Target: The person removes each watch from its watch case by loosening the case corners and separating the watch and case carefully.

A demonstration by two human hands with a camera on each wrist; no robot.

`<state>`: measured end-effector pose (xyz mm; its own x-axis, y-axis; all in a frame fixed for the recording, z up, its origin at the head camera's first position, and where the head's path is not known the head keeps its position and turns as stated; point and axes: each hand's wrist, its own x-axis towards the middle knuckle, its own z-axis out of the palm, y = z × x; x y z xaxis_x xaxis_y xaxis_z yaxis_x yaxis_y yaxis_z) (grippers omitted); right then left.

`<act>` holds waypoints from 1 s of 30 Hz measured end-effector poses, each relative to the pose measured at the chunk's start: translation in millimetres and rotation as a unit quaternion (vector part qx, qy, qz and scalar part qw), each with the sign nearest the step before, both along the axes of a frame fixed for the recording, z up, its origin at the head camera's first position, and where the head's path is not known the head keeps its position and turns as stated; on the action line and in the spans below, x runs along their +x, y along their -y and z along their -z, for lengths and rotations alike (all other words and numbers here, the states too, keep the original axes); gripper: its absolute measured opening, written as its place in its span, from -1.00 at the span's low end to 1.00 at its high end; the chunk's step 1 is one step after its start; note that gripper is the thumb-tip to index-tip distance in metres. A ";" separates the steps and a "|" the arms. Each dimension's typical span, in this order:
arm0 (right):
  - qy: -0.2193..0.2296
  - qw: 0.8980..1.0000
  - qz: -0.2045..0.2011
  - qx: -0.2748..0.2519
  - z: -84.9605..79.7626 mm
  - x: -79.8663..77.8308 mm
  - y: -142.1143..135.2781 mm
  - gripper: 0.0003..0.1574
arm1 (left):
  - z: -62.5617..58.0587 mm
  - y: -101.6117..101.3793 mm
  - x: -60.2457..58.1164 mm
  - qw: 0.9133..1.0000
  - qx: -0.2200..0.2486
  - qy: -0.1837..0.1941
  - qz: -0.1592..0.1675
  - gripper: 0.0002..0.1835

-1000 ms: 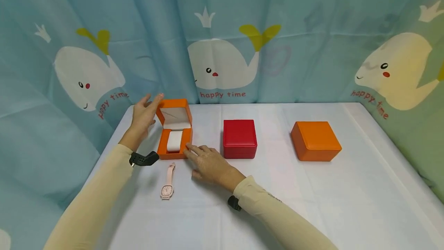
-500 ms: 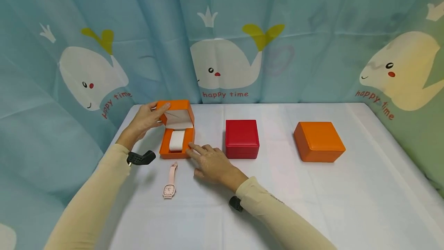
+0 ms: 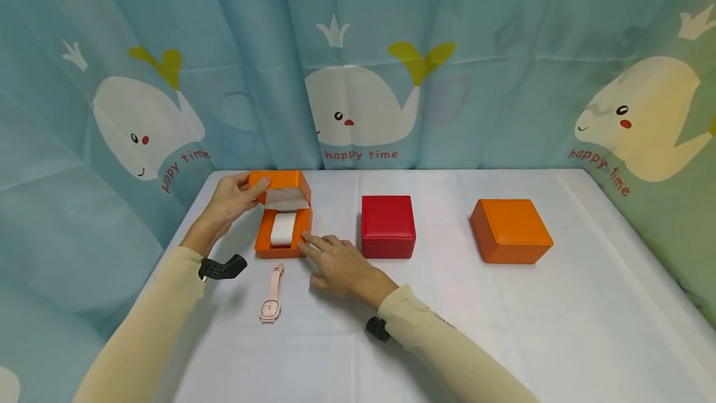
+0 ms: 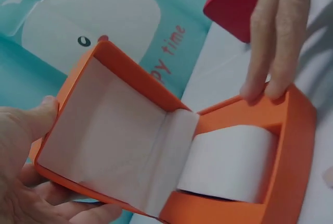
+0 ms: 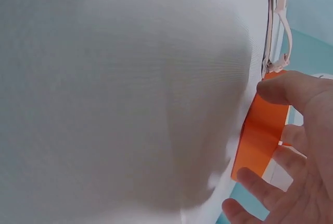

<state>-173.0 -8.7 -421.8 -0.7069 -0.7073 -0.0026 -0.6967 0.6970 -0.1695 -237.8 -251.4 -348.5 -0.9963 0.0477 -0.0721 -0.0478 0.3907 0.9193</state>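
On the left of the table, in the head view, an orange watch box (image 3: 274, 253) stands with its lid (image 3: 282, 179) raised and tilted forward. Its white cushion (image 3: 283, 229) sits in the base. My left hand (image 3: 228, 199) holds the lid by its left side, thumb on one edge and fingers along the other, as the left wrist view shows. Fingertips of my right hand (image 3: 340, 267) rest on the base's right rim, the fingers fairly straight. A pink wristwatch (image 3: 271, 303) lies just in front of the box, face up, its strap pointing towards it.
Right of my right hand's fingers sits a closed red box (image 3: 388, 227). Farther right is a closed orange box (image 3: 511, 231), turned slightly. A blue curtain (image 3: 358, 30) with whale prints hangs along the table's back edge.
My left hand has come onto the lid's side and tipped it forward and down over the base. The right hand stays at the rim; the wristwatch has not moved.
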 end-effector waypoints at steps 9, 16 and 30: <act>-0.018 1.000 -0.003 0.003 0.4 0.2 -0.3 -0.14 | 11.1 -0.1 8.4 0.999 -0.012 -0.051 -0.010 -0.29; -0.030 1.000 -0.007 -0.002 1.1 -0.5 0.3 -0.16 | 15.8 1.1 10.3 0.997 0.031 -0.063 -0.015 -0.35; -0.027 1.000 -0.002 0.003 1.1 0.1 0.9 -0.17 | 19.6 -0.4 16.4 0.996 -0.006 -0.092 -0.021 -0.37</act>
